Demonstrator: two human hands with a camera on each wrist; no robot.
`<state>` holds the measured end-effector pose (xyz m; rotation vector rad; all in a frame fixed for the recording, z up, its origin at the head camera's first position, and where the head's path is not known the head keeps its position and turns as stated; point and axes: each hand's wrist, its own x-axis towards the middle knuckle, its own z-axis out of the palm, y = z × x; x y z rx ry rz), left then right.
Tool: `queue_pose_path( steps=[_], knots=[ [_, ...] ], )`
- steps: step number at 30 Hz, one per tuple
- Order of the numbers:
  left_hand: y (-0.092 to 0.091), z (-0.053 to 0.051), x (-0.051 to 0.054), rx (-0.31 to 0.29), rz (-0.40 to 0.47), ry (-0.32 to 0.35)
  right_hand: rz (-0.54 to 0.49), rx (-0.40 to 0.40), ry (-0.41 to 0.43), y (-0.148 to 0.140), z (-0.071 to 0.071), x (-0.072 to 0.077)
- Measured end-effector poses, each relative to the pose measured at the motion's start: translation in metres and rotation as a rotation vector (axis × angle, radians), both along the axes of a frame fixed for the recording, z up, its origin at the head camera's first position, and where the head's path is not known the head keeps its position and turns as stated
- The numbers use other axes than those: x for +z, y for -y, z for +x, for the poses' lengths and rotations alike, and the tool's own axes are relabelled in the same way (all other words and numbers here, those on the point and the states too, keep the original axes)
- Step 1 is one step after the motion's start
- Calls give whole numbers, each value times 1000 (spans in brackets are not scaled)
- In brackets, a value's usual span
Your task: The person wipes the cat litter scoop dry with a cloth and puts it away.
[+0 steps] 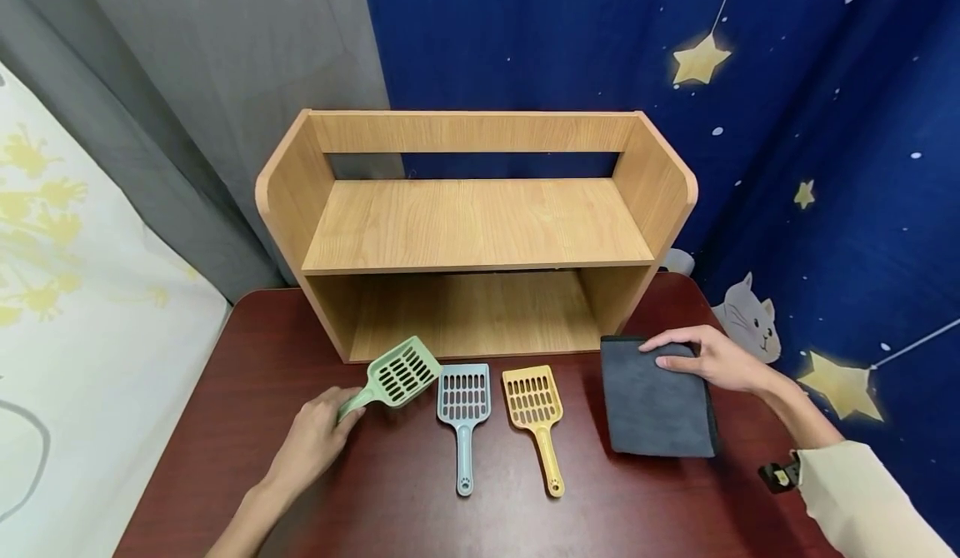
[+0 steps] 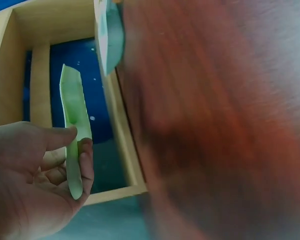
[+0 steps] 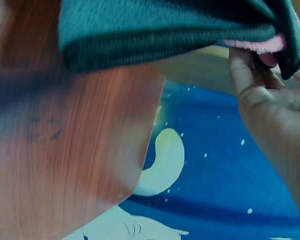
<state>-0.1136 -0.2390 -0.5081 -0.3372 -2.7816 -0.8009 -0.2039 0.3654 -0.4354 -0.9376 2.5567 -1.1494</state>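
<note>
My left hand (image 1: 313,435) grips the handle of a green cat litter scoop (image 1: 405,372), which is tilted above the table with its slotted head toward the shelf. In the left wrist view, the green scoop (image 2: 75,100) appears edge-on between thumb and fingers. A blue litter scoop (image 1: 464,400) and a yellow litter scoop (image 1: 534,400) lie side by side, handles toward me. At the right, my right hand (image 1: 720,360) pinches the upper edge of a folded dark grey cloth (image 1: 656,408). Something pink (image 3: 260,44) shows between the cloth's folds in the right wrist view.
A two-tier wooden shelf (image 1: 480,225) stands at the back of the dark red table (image 1: 390,500). Behind it hang a grey curtain (image 1: 240,42) and a blue starry curtain (image 1: 540,33). White patterned fabric (image 1: 90,308) borders the table's left side.
</note>
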Motion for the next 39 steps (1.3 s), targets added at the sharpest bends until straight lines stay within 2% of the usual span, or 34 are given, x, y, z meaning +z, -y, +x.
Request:
queue_pose_path(
  steps=[4,7,12,16,22,27,29,33,36,39],
  knots=[
    [-6,-10,11,-57,-8,-14,-54,-23,40,7,5,1],
    [-12,-18,18,-89,-16,-23,-59,-65,37,16,9,2],
    [-25,-29,28,-141,-26,-31,-61,-170,25,32,17,4],
    [-37,-35,31,-165,-24,-28,-113,-251,69,44,21,3],
    [-55,-43,33,-223,-17,-36,-244,-323,122,63,23,2],
    [-66,-46,36,-259,-14,-45,-413,-318,210,76,23,2],
    [-71,-47,37,-272,-20,-54,-443,-317,226,81,24,3],
    [-80,-49,40,-303,-21,-87,-432,-326,174,92,24,4],
    [-86,-50,42,-321,-14,-106,-402,-348,73,104,23,5],
    [-92,-52,43,-337,-20,-112,-353,-380,-67,119,22,7]
  ],
)
